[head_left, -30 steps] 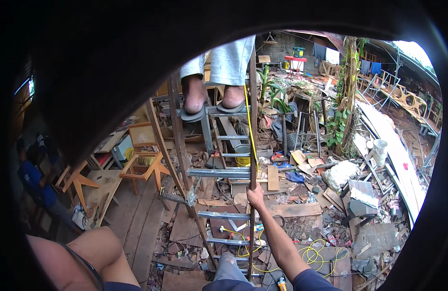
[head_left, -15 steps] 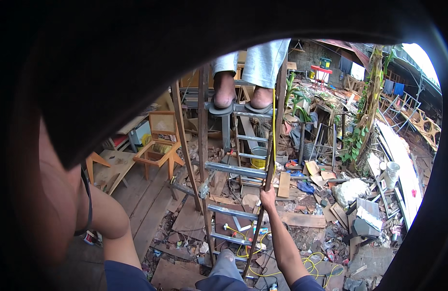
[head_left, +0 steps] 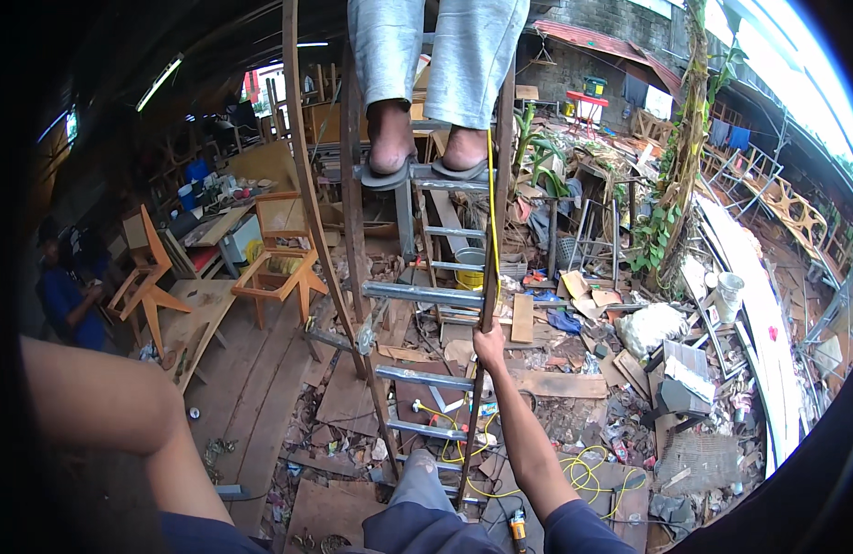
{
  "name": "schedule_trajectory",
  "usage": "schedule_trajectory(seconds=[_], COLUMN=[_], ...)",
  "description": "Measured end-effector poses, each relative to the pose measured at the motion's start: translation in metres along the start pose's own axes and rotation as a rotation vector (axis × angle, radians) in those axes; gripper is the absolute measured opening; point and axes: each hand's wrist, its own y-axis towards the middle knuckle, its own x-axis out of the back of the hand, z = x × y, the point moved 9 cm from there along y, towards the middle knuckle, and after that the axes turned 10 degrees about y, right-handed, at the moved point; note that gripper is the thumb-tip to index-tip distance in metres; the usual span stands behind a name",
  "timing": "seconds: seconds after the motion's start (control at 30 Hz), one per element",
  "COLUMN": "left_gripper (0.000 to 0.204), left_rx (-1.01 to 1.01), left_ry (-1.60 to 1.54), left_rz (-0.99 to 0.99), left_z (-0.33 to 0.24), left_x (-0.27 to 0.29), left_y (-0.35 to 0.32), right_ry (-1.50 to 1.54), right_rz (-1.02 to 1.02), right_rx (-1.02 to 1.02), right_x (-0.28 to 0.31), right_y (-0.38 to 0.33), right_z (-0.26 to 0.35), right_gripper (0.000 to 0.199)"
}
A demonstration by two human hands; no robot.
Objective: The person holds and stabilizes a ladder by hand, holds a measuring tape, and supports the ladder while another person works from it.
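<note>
A tall ladder with dark side rails and metal rungs (head_left: 424,295) stands in front of me. My right hand (head_left: 488,347) is wrapped round its right rail, below the middle. Higher up, another person in light grey trousers stands on a rung in dark slippers (head_left: 386,177). A yellow cord (head_left: 494,217) hangs down along the right rail past that person's feet. My left arm (head_left: 103,392) is bent at the elbow on the left, and its hand is out of sight. My own knee (head_left: 424,480) is against the lower part of the ladder.
Wooden chair frames (head_left: 277,263) stand left by a low bench (head_left: 200,319), with a person in blue (head_left: 68,295) behind. Scraps and rubble cover the ground. Below lie a coiled yellow cord (head_left: 588,471) and a yellow-black power tool (head_left: 518,531). A plant-wrapped trunk (head_left: 680,185) rises right.
The dark shape that covered the upper left has gone from view, uncovering the workshop there. The view has shifted slightly. My right hand still grips the rail.
</note>
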Motion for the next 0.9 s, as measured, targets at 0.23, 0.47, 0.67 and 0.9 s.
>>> schedule_trajectory(seconds=[0.23,0.47,0.67,0.9], left_gripper=[0.042,0.04,0.038,0.021], left_rx=[-0.016,-0.086,-0.135,0.569], left_ry=[-0.055,-0.162,-0.43,-0.773], left_rz=[-0.029,-0.122,-0.249,-0.019], left_z=[-0.008,-0.018,-0.016,0.012], left_x=[-0.006,0.005,-0.003,-0.171], left_y=[0.008,0.014,0.024,-0.059], right_ry=[-0.012,-0.017,0.06,-0.003], right_rz=[0.043,0.028,-0.007,0.003], right_rx=[-0.051,0.02,0.052,-0.036], right_x=[0.007,-0.007,0.0,-0.012], right_y=[-0.011,-0.009,-0.002,-0.008], right_z=[0.007,0.012,0.014,-0.007], right_gripper=[0.035,0.034,0.027,0.036])
